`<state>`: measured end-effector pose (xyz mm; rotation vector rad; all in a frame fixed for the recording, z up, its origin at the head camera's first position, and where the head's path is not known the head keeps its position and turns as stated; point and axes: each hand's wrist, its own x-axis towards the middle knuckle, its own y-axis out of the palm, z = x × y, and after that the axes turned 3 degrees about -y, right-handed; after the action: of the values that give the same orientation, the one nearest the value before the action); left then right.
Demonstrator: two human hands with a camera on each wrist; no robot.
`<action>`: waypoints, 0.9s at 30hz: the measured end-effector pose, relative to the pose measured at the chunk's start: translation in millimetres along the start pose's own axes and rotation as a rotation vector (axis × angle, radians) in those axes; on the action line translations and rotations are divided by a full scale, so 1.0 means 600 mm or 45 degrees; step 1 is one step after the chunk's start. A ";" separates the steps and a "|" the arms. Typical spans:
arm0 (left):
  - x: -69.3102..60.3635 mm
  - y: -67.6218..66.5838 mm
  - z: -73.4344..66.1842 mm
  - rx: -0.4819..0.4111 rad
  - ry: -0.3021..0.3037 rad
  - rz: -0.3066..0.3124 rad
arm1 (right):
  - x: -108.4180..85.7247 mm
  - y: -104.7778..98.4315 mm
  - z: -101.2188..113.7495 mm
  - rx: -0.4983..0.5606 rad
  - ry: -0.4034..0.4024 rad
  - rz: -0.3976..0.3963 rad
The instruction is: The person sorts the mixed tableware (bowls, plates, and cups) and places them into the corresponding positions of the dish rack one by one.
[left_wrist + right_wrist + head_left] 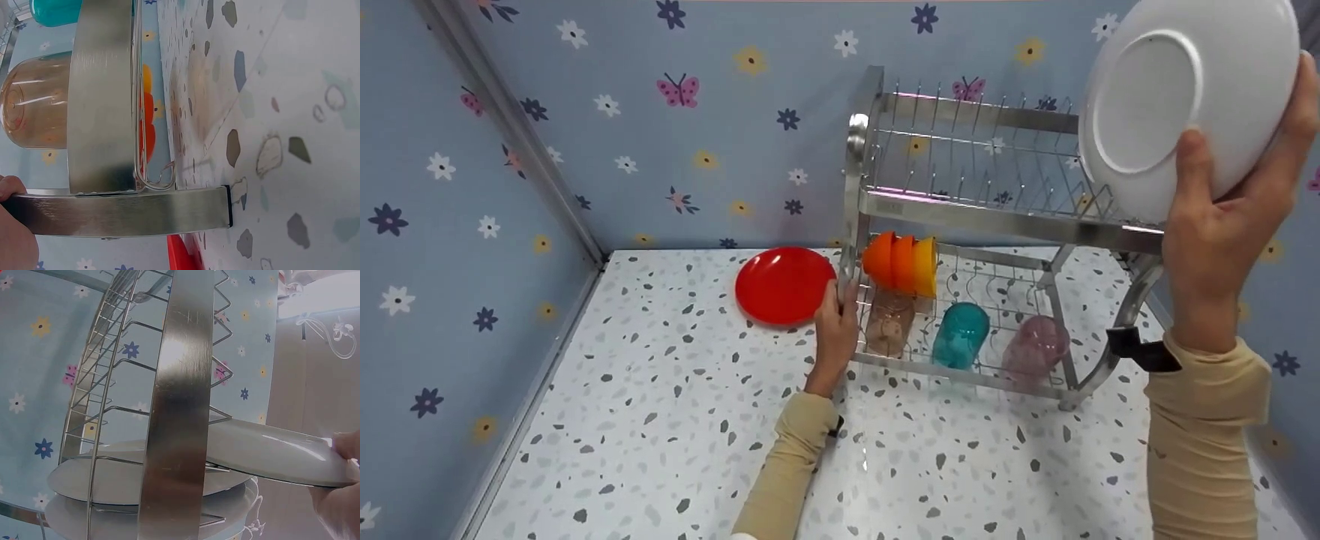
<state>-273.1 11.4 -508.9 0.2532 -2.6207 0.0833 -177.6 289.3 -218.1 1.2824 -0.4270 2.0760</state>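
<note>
My right hand point(1222, 232) grips a white plate point(1147, 105) by its edge, thumb on the underside, at the right end of a metal dish rack's point(997, 217) upper tier. In the right wrist view, the held plate point(270, 450) overlaps the rack's front bar point(180, 382); whether it touches the wires I cannot tell. Other white plates point(112, 481) stand in the slots beside it. My left hand point(834, 330) holds the rack's left side frame point(124, 214) low down, next to a red plate point(786, 286) lying on the speckled tabletop.
On the lower tier lie orange and yellow bowls point(901, 264), nested on their sides. In front of them are a brownish clear glass point(889, 330), a teal glass point(961, 336) and a pink glass point(1037, 346). Flowered walls point(622, 90) stand behind and at both sides.
</note>
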 end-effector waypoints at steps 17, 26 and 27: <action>0.001 0.001 0.008 0.008 0.001 -0.018 | 0.026 0.014 -0.022 -0.174 -0.039 0.096; -0.001 -0.001 0.009 0.014 0.022 0.010 | 0.034 0.023 -0.029 -0.367 0.074 0.174; -0.001 -0.002 0.009 0.019 0.022 0.008 | 0.035 0.023 -0.030 -0.394 0.085 0.197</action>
<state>-275.0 10.0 -513.8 0.2483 -2.6050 0.1072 -205.6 297.2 -207.4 1.0223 -0.8047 2.0713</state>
